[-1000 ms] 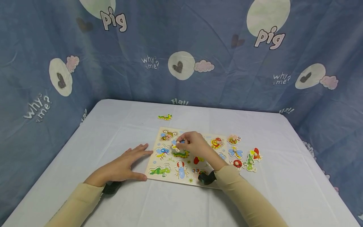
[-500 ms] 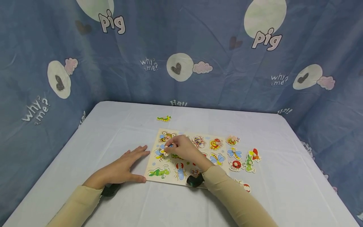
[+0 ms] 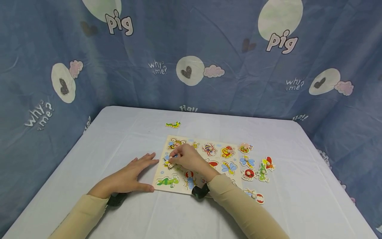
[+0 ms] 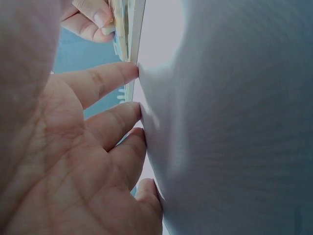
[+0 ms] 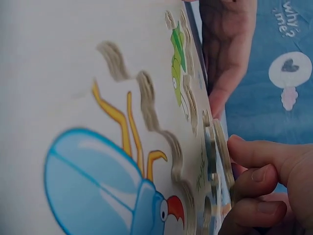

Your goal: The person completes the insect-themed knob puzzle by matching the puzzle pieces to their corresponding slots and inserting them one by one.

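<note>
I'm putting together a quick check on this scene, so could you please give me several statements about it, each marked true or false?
1. The right hand pinches a puzzle piece. True.
2. The left hand grips a piece. False: it lies open at the left edge of the board, holding nothing.
3. The caterpillar piece lies beyond the board's far edge. True.
4. The red ladybug piece lies to the board's left. False: it lies to the right.
5. The grasshopper recess has no piece in it. True.
</note>
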